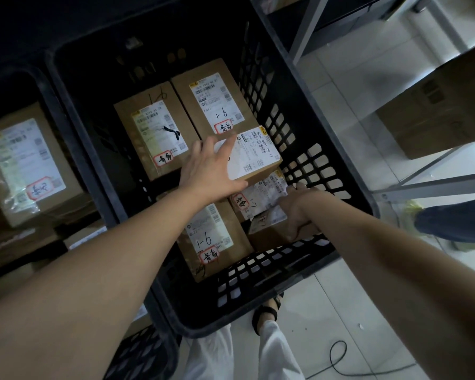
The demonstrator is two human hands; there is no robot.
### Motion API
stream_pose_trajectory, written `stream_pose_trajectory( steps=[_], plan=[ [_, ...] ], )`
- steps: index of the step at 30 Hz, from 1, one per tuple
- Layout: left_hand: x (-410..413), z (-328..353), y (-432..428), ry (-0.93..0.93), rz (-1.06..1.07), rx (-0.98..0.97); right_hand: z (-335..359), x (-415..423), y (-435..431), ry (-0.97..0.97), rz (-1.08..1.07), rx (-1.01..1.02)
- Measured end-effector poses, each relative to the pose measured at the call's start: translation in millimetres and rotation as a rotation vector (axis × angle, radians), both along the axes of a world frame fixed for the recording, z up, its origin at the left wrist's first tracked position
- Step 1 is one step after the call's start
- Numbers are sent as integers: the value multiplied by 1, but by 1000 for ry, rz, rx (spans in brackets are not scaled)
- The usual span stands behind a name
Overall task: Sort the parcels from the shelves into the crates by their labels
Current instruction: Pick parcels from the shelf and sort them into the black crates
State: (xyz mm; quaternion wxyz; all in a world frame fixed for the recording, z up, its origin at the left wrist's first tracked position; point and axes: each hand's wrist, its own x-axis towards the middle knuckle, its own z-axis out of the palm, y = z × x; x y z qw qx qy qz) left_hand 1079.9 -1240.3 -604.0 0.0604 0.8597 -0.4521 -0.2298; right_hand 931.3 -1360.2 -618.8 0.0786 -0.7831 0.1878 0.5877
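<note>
A black slotted crate (307,149) holds several brown cardboard parcels with white shipping labels. My left hand (211,167) lies flat with spread fingers on a small parcel (255,152), which rests on top of the others near the crate's right wall. My right hand (299,212) reaches down at the crate's right front corner, fingers curled around the edge of a lower parcel (261,204) with a crumpled label. Two bigger parcels (159,127) (217,100) lie at the back, another (211,237) at the front.
A second dark crate (52,111) on the left holds a large labelled parcel (28,163). Metal shelving (428,185) with a cardboard box (444,105) stands to the right. On the tiled floor lie a black cable (337,360), my sandalled foot (266,314) and another person's leg (455,220).
</note>
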Motion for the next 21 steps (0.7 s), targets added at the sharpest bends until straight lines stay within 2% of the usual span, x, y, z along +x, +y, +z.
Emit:
stream_pose_trajectory(
  steps=[3, 7, 8, 14, 18, 21],
  plan=[
    [-1, 2, 0, 2, 0, 10, 8, 2, -4, 55, -10, 11],
    [0, 6, -1, 23, 11, 29, 23, 21, -13, 282, -99, 109],
    [1, 6, -1, 28, 19, 29, 21, 25, -15, 287, -114, 109],
    [-1, 6, -3, 23, 21, 37, 10, 19, -6, 118, 145, 60],
    [0, 2, -3, 4, 15, 25, -1, 20, -4, 154, 177, 103],
    [0, 0, -4, -9, 13, 17, -5, 13, -3, 19, 156, 44]
  ],
)
